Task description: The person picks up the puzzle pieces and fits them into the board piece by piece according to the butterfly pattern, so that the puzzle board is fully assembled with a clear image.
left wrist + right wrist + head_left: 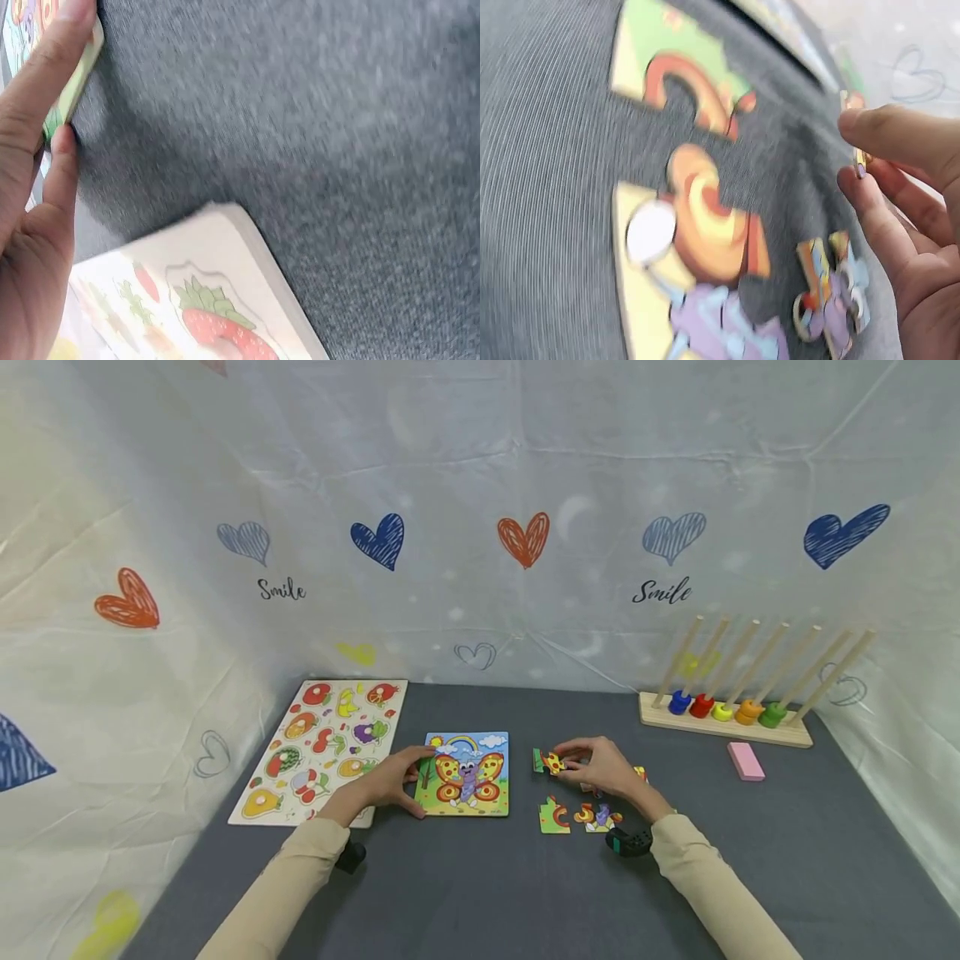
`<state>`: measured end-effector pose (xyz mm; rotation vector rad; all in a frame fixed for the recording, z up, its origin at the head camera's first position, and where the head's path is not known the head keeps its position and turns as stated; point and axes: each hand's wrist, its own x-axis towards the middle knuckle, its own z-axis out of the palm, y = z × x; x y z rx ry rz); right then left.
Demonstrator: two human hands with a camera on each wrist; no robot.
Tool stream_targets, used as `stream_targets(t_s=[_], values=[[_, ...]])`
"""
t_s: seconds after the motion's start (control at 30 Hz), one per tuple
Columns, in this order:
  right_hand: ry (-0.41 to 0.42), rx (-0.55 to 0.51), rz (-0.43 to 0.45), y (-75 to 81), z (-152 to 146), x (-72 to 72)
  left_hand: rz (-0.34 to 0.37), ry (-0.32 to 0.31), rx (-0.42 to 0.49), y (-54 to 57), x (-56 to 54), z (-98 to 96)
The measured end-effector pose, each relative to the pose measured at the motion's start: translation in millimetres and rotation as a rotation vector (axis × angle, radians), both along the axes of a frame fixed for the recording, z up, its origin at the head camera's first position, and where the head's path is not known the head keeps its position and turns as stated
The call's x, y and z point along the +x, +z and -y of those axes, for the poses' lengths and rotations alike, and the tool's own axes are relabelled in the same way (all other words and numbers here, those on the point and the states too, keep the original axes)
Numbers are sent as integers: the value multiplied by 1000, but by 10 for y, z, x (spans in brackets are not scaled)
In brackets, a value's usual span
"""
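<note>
On the dark tabletop lies a square butterfly puzzle board [468, 777], its picture face up. My left hand [390, 779] grips it at the left edge, the thumb near the lower corner and other fingers higher up. In my right hand [603, 767], thumb and fingertips pinch a puzzle piece [553, 763] with green and orange-yellow wing patterns; the right wrist view has it nearly edge-on. Below that hand lie a green corner piece [553, 818] and a piece with a purple body [602, 817]. More puzzle pieces [829, 292] lie beneath the hand, partly hidden in the head view.
A white fruit puzzle board [322, 743] lies to the left, passing under the left forearm. At the back right stands a wooden peg rack [727, 722] with coloured rings, a pink block [746, 761] in front of it. A printed curtain [480, 460] hangs behind the table.
</note>
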<state>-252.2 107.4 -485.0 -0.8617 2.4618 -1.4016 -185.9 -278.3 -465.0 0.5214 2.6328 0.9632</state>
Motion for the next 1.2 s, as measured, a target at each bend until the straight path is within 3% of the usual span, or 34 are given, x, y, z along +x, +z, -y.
stream_targets(t_s=[0.27,0.5,0.7,0.83,1.1,1.2], values=[[30,-121,102,57,161,39,-27,49,-141,62,-21,-88],[67,-120,109,59,385,60,-3,80,-131,98,-8,-108],[79,-179,95,15,621,94,5,83,-123,83,-3,-115],[61,-210,132,5,725,109,9,81,-119,77,-53,-169],[101,-247,164,210,981,272,13,101,-91,54,-17,-162],[124,-260,161,80,1102,261,13,111,-86,37,17,-125]])
